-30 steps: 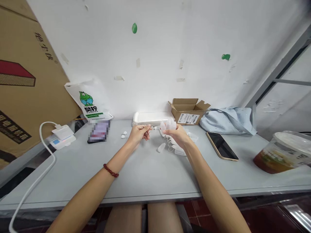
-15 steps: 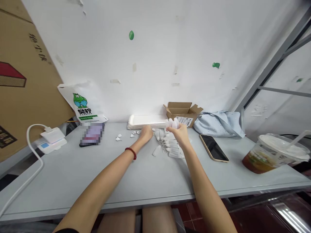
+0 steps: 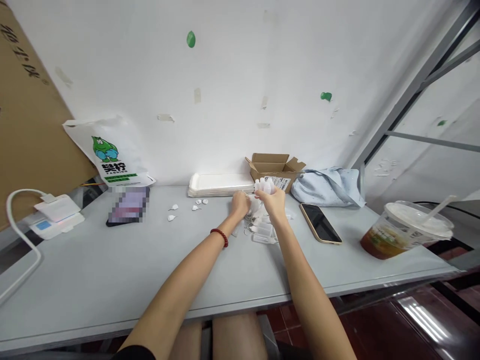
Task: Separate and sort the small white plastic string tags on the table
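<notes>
Several small translucent plastic bottles (image 3: 264,185) are bunched in my right hand (image 3: 274,204), which is closed around them above the table. My left hand (image 3: 240,204) is closed and sits just to the left, over the edge of a pile of similar small bottles (image 3: 263,231). Its fingertips are hidden, so whatever they grip cannot be made out. The pile lies in front of and below both hands, with thin loops among the bottles. Several small white pieces with thin tips (image 3: 195,207) lie scattered on the table to the left of my left hand.
A stack of white trays (image 3: 221,184) stands against the wall beside an open cardboard box (image 3: 272,167). To the right are a phone (image 3: 320,223), a blue cloth bag (image 3: 326,187) and a drink cup (image 3: 403,230). Leftward are another phone (image 3: 127,206), a white bag (image 3: 112,152) and a charger (image 3: 58,215).
My left hand has moved right, closer to the right hand and onto the bottle pile. My right hand still holds its bunch of bottles. The whole view has shifted slightly.
</notes>
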{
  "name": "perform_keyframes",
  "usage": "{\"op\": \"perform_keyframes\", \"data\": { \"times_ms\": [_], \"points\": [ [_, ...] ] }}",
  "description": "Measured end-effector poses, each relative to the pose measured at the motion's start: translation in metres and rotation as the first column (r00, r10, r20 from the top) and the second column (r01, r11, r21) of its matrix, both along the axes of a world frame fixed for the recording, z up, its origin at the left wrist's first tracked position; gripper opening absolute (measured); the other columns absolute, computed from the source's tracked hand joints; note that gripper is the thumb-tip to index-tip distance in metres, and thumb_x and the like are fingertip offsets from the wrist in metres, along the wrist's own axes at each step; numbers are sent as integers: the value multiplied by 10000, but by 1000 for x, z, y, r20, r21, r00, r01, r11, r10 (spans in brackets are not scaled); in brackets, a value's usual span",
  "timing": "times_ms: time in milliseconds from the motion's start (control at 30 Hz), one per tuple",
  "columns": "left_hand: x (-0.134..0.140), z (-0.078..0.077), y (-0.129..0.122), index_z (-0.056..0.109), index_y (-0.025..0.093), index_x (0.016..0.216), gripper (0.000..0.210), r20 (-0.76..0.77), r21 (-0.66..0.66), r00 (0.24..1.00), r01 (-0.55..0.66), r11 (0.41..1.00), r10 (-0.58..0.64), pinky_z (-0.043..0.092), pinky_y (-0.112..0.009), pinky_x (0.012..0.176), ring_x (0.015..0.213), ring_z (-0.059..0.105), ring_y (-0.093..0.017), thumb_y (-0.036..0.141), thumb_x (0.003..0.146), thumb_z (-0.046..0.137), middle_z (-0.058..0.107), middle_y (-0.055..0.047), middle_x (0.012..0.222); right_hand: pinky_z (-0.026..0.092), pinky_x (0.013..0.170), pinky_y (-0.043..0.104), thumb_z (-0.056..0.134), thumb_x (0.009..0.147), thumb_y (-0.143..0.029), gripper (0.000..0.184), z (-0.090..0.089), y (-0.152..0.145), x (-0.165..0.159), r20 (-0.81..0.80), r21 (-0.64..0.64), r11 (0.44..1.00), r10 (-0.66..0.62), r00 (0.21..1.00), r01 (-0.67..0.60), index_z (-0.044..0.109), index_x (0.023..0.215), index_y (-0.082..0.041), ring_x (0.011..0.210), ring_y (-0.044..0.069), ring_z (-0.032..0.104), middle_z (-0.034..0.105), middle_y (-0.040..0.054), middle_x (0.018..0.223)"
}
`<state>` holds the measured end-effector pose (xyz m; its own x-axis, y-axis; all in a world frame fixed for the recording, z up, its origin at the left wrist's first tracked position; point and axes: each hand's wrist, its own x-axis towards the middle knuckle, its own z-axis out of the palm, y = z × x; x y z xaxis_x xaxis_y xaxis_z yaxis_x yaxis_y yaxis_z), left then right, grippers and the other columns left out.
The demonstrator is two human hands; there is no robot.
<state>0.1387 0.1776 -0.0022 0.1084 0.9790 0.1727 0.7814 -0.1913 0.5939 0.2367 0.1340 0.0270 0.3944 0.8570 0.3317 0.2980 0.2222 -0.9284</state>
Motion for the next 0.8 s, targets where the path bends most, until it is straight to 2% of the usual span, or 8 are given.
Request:
{"op": "perform_keyframes", "data": {
  "times_ms": [100,200,333,467,567,667,733,800],
  "points": [
    [1,4,4,691,96,711,268,19,3,1000,8,1000,-8,414,-239,653,764,635,-183,94,786,434,700,-151,797,449,538,277,616,572,-318,137,-5,4,4,-29,-5,1000,-17,999,17,593,615,-190,610,172,566,597,-12,577],
    [-20,14,13,684,82,721,248,22,-30,1000,-5,1000,6,416,-231,626,735,632,-181,137,804,457,688,-145,744,457,550,280,627,567,-306,138,-6,6,5,-52,-18,1000,-16,999,15,601,623,-183,603,172,573,601,-11,581],
    [-57,26,19,675,84,703,206,13,-156,999,49,987,-48,408,-216,521,525,577,-140,184,783,514,632,-77,574,456,566,284,642,556,-297,138,-4,6,0,-30,-61,998,-15,999,13,594,607,-177,590,172,576,601,-12,574],
    [-74,39,14,685,98,706,90,-18,-277,989,135,951,-146,416,-210,488,432,528,-117,171,681,637,565,0,463,443,563,276,629,564,-311,149,-4,6,-2,21,-94,996,-8,1000,10,592,613,-175,590,170,572,601,-7,570],
    [-78,53,11,703,103,853,256,-72,-278,987,120,953,-145,449,-226,548,486,572,-145,191,612,706,571,17,457,433,562,271,613,568,-324,158,-6,6,-2,56,-106,994,-23,998,29,585,619,-176,591,165,562,603,-3,578],
    [-85,69,11,671,133,1041,477,-123,-226,985,92,970,-122,472,-237,676,652,637,-174,212,575,738,669,-4,605,412,550,268,598,574,-322,148,-6,5,-3,102,-108,993,-28,994,39,559,604,-182,588,160,541,593,-4,583],
    [-95,78,9,667,155,1065,501,-155,-166,980,95,982,-122,472,-247,746,793,650,-197,200,571,738,718,-41,778,393,543,268,594,574,-317,142,-5,4,-5,151,-107,993,-38,988,54,534,584,-188,582,155,515,572,-8,581],
    [-110,84,4,678,167,1042,436,-174,-111,978,99,989,-117,476,-254,771,862,648,-206,179,607,707,724,-60,877,379,543,271,599,569,-314,147,-3,2,-7,197,-102,992,-50,979,71,515,572,-193,573,150,489,545,-15,573]
  ]
}}
